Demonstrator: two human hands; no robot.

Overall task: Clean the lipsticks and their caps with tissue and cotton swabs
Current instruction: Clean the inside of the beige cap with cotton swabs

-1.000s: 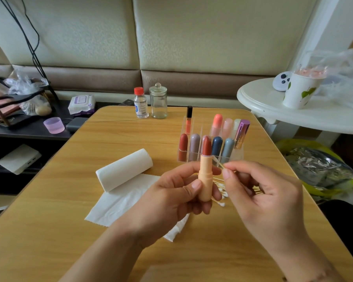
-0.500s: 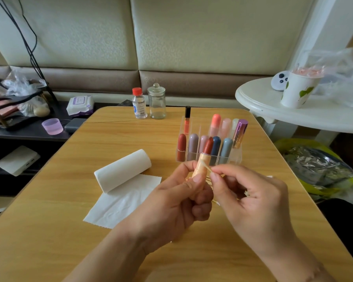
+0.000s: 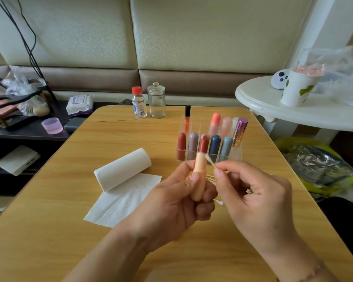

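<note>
The peach-cased lipstick with its red-brown bullet (image 3: pixel 200 171) stands upright in the left hand (image 3: pixel 177 204), thumb and curled fingers in a grip round the case. Beside the lipstick's rim, the wooden cotton swab (image 3: pixel 210 161) is pinched by the right hand (image 3: pixel 255 200) (wrist bent inward). Beyond the lipstick sits the clear acrylic organiser (image 3: pixel 210 145); left of it, the white tissue roll (image 3: pixel 122 171) on the wooden tabletop (image 3: pixel 49 231).

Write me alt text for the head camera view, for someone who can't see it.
A person's left hand holds an uncapped peach-cased lipstick upright while the right hand pinches a cotton swab against its rim. Behind them on the wooden table stand a clear organizer of lipsticks and a tissue roll.
</note>
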